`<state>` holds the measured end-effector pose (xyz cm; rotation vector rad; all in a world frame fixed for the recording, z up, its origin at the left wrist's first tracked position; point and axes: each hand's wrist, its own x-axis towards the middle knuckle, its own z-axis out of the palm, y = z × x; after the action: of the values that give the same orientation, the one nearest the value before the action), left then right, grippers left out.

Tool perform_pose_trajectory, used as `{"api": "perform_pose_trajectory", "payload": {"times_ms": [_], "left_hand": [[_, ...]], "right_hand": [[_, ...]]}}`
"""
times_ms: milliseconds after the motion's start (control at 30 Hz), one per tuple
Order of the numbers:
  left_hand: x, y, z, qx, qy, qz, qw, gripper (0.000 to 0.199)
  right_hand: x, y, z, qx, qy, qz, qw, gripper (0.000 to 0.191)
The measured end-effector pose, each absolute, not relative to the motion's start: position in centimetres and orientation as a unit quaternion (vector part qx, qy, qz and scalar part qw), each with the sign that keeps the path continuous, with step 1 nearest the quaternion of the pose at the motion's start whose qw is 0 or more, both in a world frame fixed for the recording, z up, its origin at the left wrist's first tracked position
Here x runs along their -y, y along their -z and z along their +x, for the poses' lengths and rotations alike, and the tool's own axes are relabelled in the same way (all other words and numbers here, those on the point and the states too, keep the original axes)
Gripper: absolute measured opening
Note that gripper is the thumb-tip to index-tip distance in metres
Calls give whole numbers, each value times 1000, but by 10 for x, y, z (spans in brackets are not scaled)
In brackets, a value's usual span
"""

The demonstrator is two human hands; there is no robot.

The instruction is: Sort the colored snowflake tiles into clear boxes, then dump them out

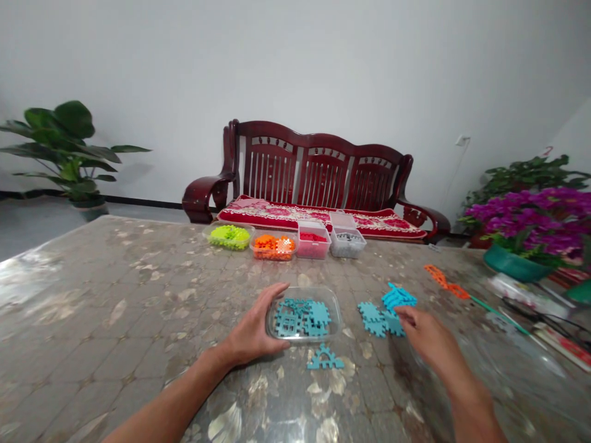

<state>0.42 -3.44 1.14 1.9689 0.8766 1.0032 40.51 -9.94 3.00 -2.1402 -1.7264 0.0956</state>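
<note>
A clear plastic container point(336, 320) with several teal toothed pieces point(302, 317) in it stands on the table, its left side in the grip of my left hand point(258, 323). Just in front of it lies a teal arched piece point(325, 358). To the right, flat teal pieces point(372, 318) lie beside a brighter blue cluster point(398, 297). My right hand point(420, 326) is at the right edge of these pieces, fingers pinched together; what is between its fingertips, if anything, is hidden.
Behind stand containers of yellow-green point(229, 237), orange point(273, 247), red point(314, 243) and grey pieces point(348, 242). Orange linked pieces point(446, 282), a green stick point(498, 314), cables and a flower pot point(517, 263) are at the right. A wooden bench point(318, 169) stands beyond the table.
</note>
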Motion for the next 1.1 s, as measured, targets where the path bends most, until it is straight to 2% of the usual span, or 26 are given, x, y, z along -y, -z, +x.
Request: {"api": "perform_pose_trajectory", "payload": {"times_ms": [100, 200, 333, 500, 600, 867, 1100], "left_hand": [[35, -11, 5, -336, -395, 768, 375, 97], [35, -8, 5, -333, -395, 767, 380, 98], [35, -5, 5, -333, -389, 768, 385, 102], [35, -3, 5, -346, -381, 760, 398, 100], [33, -1, 4, -356, -374, 755, 404, 97], [30, 2, 3, -365, -361, 758, 402, 97], [30, 3, 1, -357, -355, 769, 393, 95]], "right_hand": [[106, -28, 398, 634, -12, -759, 150, 36], [106, -28, 394, 636, -13, -755, 160, 36], [102, -33, 404, 593, -28, -771, 229, 37], [88, -52, 437, 514, -25, -771, 376, 47], [77, -63, 457, 508, -12, -757, 411, 48], [52, -65, 477, 611, -112, -727, 293, 51], [46, -63, 460, 667, -59, -722, 175, 49]]}}
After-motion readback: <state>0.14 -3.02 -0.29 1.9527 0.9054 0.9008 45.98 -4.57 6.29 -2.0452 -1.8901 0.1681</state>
